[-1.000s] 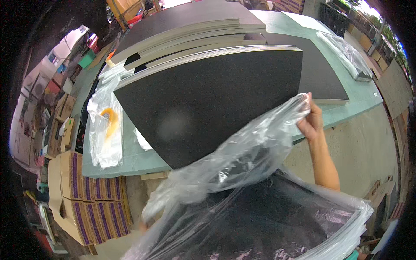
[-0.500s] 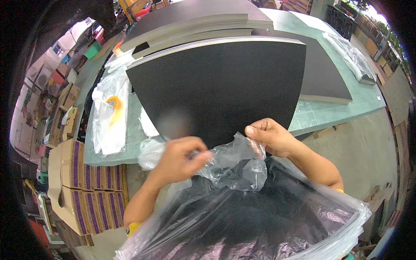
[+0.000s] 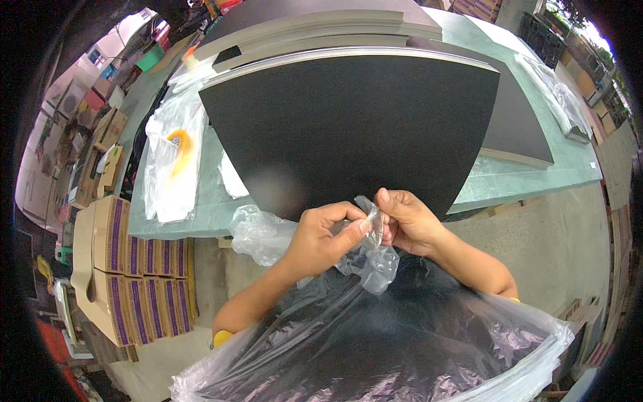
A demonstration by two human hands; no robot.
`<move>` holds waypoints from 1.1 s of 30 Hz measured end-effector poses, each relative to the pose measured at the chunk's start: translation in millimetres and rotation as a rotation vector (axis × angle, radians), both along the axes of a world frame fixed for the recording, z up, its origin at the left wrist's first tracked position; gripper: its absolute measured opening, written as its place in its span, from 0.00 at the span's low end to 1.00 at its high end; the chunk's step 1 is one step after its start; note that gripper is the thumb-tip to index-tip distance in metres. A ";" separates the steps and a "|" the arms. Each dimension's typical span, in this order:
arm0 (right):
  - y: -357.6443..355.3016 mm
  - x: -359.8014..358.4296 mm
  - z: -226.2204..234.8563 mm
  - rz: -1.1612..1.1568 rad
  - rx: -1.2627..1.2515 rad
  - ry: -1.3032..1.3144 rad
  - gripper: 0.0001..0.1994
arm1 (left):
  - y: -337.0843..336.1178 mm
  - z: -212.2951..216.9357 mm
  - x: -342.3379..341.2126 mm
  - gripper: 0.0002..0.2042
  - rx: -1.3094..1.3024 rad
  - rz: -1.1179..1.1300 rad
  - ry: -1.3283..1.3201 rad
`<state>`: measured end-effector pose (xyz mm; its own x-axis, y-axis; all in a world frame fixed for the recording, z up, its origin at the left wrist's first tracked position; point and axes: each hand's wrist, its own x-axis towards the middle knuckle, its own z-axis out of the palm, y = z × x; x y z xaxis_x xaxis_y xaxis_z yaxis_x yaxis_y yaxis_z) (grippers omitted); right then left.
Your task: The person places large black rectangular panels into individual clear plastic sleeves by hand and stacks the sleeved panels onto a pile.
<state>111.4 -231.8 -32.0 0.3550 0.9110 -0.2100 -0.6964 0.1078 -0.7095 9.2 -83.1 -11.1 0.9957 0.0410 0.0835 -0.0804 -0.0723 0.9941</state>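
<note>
My left hand (image 3: 320, 236) and my right hand (image 3: 416, 224) meet near the middle, both closed on a gathered, crumpled part of a clear plastic bag (image 3: 379, 269). Thumbs and fingers pinch the film from either side. Below them, wide clear plastic (image 3: 375, 342) spreads toward me over something dark, which I cannot tell apart. Another bunched length of film (image 3: 261, 231) lies beside my left wrist. Just beyond my hands, large black boards (image 3: 355, 127) stand tilted at the table's near edge, their pale edges on top.
The green table (image 3: 516, 181) carries stacked boards (image 3: 315, 23) at the back. Flat plastic packs (image 3: 174, 161), one with an orange-yellow patch, lie on its left; another wrapped pack (image 3: 556, 94) is at the far right. Cardboard cartons (image 3: 144, 268) with purple stripes are piled at the lower left.
My left hand has moved right and come close to my right hand, now pinching the film there. The plastic between them is more tightly gathered. The view has shifted slightly.
</note>
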 end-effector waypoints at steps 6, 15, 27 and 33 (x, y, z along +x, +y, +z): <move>-3.5 -0.5 -1.3 0.009 0.053 -0.227 0.11 | 2.2 -2.4 2.8 0.04 0.135 0.055 -0.092; 6.2 -25.0 -9.1 -0.093 -0.081 -0.791 0.16 | 0.7 -6.4 5.9 0.03 0.225 0.121 -0.205; -41.6 24.7 18.1 -0.090 -0.306 -1.559 0.23 | 3.8 -9.1 1.5 0.02 0.236 0.307 -0.139; -8.8 -1.9 -0.8 0.056 -0.367 -0.975 0.10 | -4.6 -13.9 9.0 0.09 0.316 0.217 -0.348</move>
